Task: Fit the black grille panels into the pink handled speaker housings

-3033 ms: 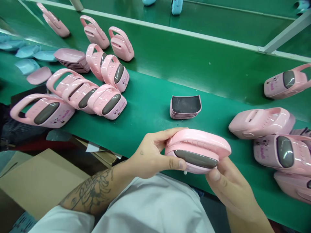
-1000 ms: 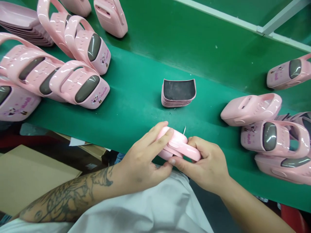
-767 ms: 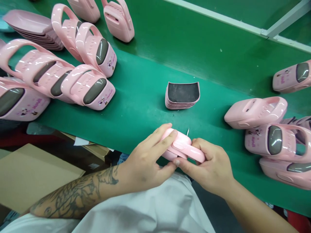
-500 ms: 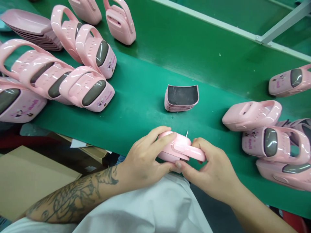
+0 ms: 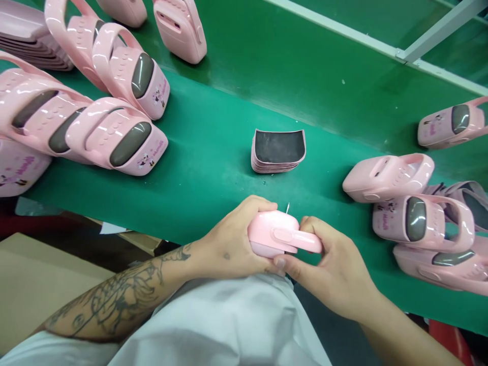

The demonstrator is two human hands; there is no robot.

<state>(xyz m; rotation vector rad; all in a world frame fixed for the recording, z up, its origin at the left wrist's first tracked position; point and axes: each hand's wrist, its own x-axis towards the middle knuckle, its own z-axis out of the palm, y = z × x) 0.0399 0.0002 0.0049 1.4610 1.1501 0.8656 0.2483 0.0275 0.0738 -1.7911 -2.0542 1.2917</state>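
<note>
Glossy smooth pink plastic case (image 5: 280, 235) between both hands, matt green belt (image 5: 213, 162) beyond, matt dark pads (image 5: 279, 147).

Pink script logo on pink cases (image 5: 125, 145), prob. brand, illegible.

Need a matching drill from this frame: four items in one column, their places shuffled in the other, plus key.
Column A
1. pink case
2. stack of dark panels
3. cardboard box
4. white rail

Column B
a. lower left, below the belt's near edge
b. far side, upper right
c. middle of the green belt, untouched
d. gripped by left hand and right hand

Pairs: 1-d; 2-c; 3-a; 4-b
</note>
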